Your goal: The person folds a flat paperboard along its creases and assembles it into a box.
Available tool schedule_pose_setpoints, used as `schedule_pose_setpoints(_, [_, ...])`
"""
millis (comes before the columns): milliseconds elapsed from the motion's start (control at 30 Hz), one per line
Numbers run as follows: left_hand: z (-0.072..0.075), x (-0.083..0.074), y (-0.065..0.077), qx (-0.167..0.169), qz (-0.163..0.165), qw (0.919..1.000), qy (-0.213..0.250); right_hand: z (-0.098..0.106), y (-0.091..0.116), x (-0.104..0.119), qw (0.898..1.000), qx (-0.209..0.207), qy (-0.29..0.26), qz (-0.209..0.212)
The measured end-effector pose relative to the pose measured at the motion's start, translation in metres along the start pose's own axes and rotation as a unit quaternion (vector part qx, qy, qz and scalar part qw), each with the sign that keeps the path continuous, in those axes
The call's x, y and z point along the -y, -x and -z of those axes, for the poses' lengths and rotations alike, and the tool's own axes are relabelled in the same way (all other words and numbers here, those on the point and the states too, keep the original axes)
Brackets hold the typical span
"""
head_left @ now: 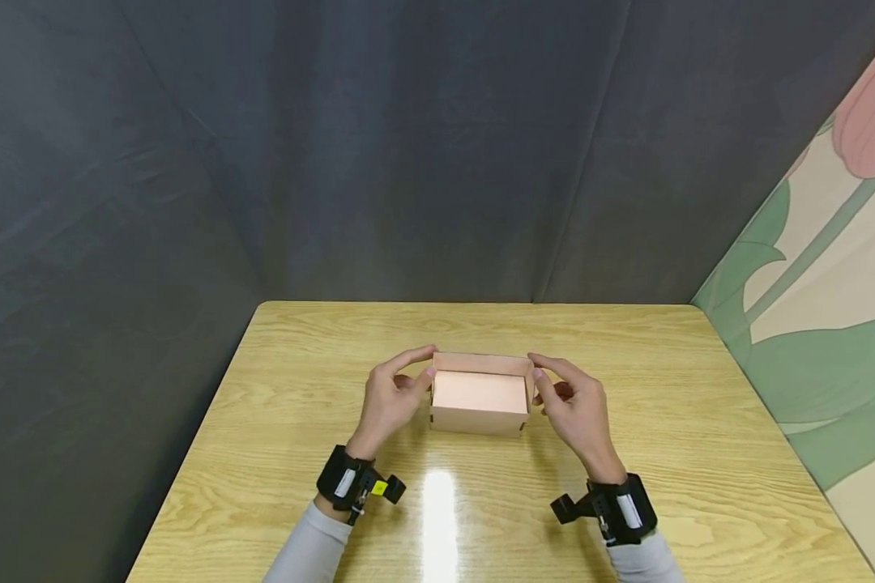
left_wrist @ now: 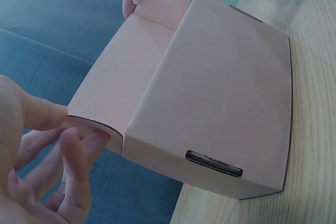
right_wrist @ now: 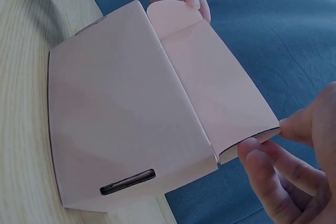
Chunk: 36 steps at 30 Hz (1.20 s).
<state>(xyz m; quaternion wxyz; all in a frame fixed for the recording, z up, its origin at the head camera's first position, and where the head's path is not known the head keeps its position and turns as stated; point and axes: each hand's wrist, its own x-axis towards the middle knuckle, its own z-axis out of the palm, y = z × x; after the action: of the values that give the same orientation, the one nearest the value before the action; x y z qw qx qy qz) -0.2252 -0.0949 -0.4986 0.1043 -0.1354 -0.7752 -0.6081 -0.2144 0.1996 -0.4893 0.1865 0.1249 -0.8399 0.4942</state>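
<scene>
A small pale pink cardboard box (head_left: 477, 419) stands on the table, its long front wall toward me. Along its far side a lid panel (left_wrist: 123, 61) is raised, with a rounded tab (right_wrist: 173, 19) folded at each end. My left hand (head_left: 395, 401) pinches the lid's left end, index fingertip at the corner and other fingers against the tab. At the opposite end, my right hand (head_left: 578, 405) holds the lid's right corner and tab the same way. Narrow slots (left_wrist: 214, 163) show near the box's lower edges in the wrist views.
The wood-grain table (head_left: 299, 356) extends around the box, with a bright reflection near its front. A dark cloth (head_left: 423, 162) hangs behind and to the left. At the right is a flower-patterned cloth (head_left: 831, 389). Each wrist wears a black camera mount (head_left: 346, 479).
</scene>
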Motion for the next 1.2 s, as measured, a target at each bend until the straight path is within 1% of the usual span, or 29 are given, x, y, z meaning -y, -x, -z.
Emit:
schedule_pose_setpoints(167, [0.001, 0.002, 0.0, 0.011, -0.029, 0.9995, -0.005, 0.0, 0.0, -0.002, 1.0, -0.001, -0.018, -0.002])
schedule_pose_setpoints(400, [0.002, 0.006, 0.0, 0.018, -0.05, 0.9985, -0.01, -0.001, 0.002, -0.002, 1.0, -0.004, -0.029, 0.006])
schedule_pose_setpoints(533, [0.003, 0.007, 0.001, 0.023, -0.061, 0.9979, 0.001, -0.002, 0.004, -0.002, 0.999, -0.008, -0.037, 0.01])
schedule_pose_setpoints(767, [0.003, 0.008, 0.003, 0.028, -0.053, 0.9982, 0.003, -0.005, 0.006, -0.001, 0.999, -0.021, -0.031, 0.01])
schedule_pose_setpoints(933, [0.003, 0.01, 0.006, 0.033, -0.054, 0.998, 0.002, -0.002, 0.008, 0.026, 0.999, -0.022, -0.032, 0.014])
schedule_pose_setpoints(1000, [0.003, 0.011, 0.006, 0.034, -0.051, 0.9981, 0.001, -0.001, 0.009, 0.033, 0.999, -0.021, -0.034, 0.015])
schedule_pose_setpoints(1133, [0.003, 0.013, 0.008, 0.034, -0.045, 0.9984, -0.004, -0.003, 0.011, 0.03, 0.999, -0.022, -0.035, 0.017])
schedule_pose_setpoints(1200, [0.003, 0.013, 0.008, 0.035, -0.044, 0.9984, -0.007, -0.004, 0.012, 0.027, 0.999, -0.026, -0.034, 0.026])
